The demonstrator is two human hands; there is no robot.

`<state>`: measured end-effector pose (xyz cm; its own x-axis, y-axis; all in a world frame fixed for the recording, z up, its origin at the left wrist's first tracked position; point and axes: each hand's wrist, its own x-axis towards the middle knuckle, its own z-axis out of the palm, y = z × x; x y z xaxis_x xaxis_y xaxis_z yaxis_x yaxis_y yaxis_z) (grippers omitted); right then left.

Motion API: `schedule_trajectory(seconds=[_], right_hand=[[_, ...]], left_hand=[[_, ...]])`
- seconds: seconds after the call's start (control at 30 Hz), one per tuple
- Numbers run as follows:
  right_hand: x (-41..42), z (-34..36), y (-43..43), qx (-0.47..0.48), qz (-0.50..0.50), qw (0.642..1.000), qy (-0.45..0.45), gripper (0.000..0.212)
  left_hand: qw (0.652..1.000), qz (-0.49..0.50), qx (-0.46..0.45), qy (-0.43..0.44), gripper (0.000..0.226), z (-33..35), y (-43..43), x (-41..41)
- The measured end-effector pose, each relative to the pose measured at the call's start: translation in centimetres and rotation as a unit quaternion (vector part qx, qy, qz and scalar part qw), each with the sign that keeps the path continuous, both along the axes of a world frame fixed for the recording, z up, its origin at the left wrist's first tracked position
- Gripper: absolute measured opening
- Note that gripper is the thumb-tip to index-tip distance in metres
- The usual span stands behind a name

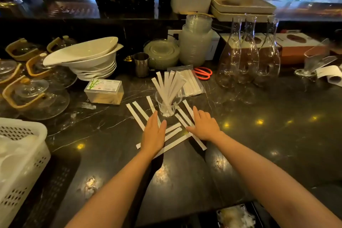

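Head view, centre: I see left hand (153,134) and right hand (203,126) flat on loose wrapped straws (136,116), probably gathering them for the cup (159,104).

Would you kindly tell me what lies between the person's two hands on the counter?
In the head view, several white paper-wrapped sticks lie flat on the dark marble counter between the left hand and the right hand.
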<state>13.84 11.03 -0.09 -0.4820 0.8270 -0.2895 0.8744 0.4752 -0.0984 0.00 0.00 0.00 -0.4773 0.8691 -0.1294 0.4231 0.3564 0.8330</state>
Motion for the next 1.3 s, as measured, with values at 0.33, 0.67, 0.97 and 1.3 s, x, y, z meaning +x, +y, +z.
schedule_trajectory(seconds=[0.33,0.67,0.97,1.3], right_hand=[[-2.5,-0.8,0.6,-0.019,-0.029,0.999,0.001,0.039],[-2.3,-0.8,1.6,-0.050,-0.117,0.992,0.010,0.032],[0.5,-0.2,1.7,-0.056,-0.162,0.983,0.061,0.026],[-0.4,4.9,-3.8,-0.214,-0.010,0.868,0.449,0.023]], left_hand=[[0.888,0.152,-0.009,-0.433,0.041,1.5,0.0,0.7],[0.903,0.132,-0.046,-0.406,0.021,0.6,0.1,1.3],[0.906,0.082,-0.050,-0.412,0.013,1.6,1.1,2.3],[0.918,-0.091,0.055,-0.381,0.021,5.7,3.1,3.7]])
